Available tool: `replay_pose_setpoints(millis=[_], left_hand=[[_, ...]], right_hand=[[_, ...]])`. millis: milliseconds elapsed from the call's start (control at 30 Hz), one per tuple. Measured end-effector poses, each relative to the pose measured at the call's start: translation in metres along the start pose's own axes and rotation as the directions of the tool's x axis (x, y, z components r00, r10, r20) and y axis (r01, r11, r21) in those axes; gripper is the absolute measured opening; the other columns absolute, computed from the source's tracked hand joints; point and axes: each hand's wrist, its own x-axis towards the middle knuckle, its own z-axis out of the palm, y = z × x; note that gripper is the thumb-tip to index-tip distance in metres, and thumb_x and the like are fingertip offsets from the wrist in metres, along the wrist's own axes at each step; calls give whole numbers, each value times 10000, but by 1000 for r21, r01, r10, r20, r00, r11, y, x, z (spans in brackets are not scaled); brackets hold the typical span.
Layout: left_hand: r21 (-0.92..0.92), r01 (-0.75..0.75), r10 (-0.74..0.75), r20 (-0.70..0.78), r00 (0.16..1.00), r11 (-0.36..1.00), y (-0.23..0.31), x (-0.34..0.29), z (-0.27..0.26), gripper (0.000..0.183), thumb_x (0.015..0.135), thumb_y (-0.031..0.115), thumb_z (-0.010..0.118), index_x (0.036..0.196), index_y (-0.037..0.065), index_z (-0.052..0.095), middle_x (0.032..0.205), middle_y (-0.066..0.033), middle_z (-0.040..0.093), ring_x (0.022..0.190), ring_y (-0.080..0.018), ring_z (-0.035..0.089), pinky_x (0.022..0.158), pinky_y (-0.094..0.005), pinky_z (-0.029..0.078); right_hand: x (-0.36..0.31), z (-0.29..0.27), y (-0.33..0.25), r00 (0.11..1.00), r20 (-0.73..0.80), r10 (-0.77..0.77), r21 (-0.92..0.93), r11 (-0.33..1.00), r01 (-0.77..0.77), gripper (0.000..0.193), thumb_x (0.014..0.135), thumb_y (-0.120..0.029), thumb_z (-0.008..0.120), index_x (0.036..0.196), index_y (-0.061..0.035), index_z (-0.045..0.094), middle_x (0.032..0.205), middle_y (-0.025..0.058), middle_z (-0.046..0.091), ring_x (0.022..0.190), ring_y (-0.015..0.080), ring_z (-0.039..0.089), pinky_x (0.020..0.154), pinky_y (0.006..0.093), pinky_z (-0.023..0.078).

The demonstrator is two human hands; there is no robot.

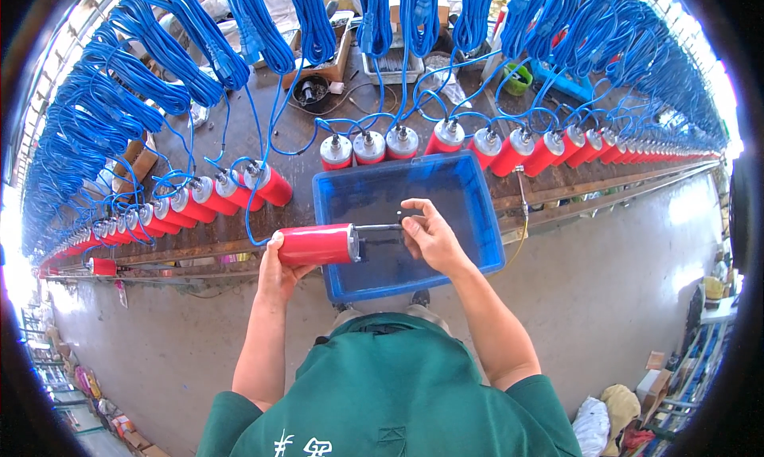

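Floor [605,314]: smooth and pale grey, spread below the work area and out to the right, with shine near its right edge.
Desk [298,167]: long, dark and worn, running across the scene from left to right; its straight front edge looks curved in this wide view.
Coils [312,23]: bundles of blue cable hanging in a long row above the desk, with loose lengths trailing down toward the cylinders.
Row of cylinders [541,151]: many red bodies with metal caps, lined up along the desk's front on both sides of the tub, with three caps close together behind its far rim.
Shirt [382,393]: green, short-sleeved, worn by the person.
Tub [480,206]: blue, rectangular and open, just in front of the cylinders and below the two hands.
Held cylinder [318,245]: red, lying level in the air over the tub's left side, with its metal end facing right; a blue cord runs to its left end.
Left hand [280,270]: gripping the held cylinder near its left end, thumb on top.
Right hand [434,238]: over the tub, thumb and bent fingers closed on the rod's outer end.
Tray [392,77]: white, on the desk beneath the coils.
Bowl [301,103]: black and round, left of the tray.
Basket [517,79]: green, on the desk's right half.
Rod [378,227]: thin and metallic, bridging the held cylinder's right end and the right hand.
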Motion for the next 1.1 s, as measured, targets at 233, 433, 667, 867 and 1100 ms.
replay_pose_setpoints(millis=[233,433,667,867,1100], left_hand=[[0,-11,11,-12,1000,1000,0,0,2,729,939,631,705,1354,37,617,1211,-165,749,1047,-302,769,812,-432,690],[-6,-28,29,13,1000,1000,-2,3,-2,695,954,597,693,1351,32,613,1225,-172,741,1054,-314,766,823,-439,689],[58,-64,60,54,997,996,-2,3,-2,657,978,556,653,1350,18,591,1259,-181,715,1073,-320,758,862,-445,681],[14,-58,58,34,998,998,0,-1,4,642,986,538,642,1344,9,587,1258,-185,713,1111,-336,749,896,-478,673],[53,-96,92,80,993,994,-3,0,0,645,982,539,667,1337,7,583,1237,-203,725,1079,-344,764,887,-478,680]], right_hand=[[9,2,17,997,-52,59,109,993,-53,274,1137,-201,566,1361,-43,562,688,-36,530,535,57,458,517,249,392],[-4,-6,12,992,83,-100,-154,982,112,337,1090,-258,671,1322,-20,618,922,-8,598,790,60,540,671,249,464],[15,-5,8,950,-42,310,-82,946,-313,399,1125,-347,591,867,-45,636,703,-11,603,624,86,529,596,288,453],[2,-11,13,917,64,-394,-400,831,385,303,1102,-314,644,1214,-38,698,909,49,699,766,122,647,697,311,545],[6,-6,18,981,-14,192,16,981,-192,375,1100,-313,653,1364,-51,606,888,71,722,712,130,669,615,280,528]])
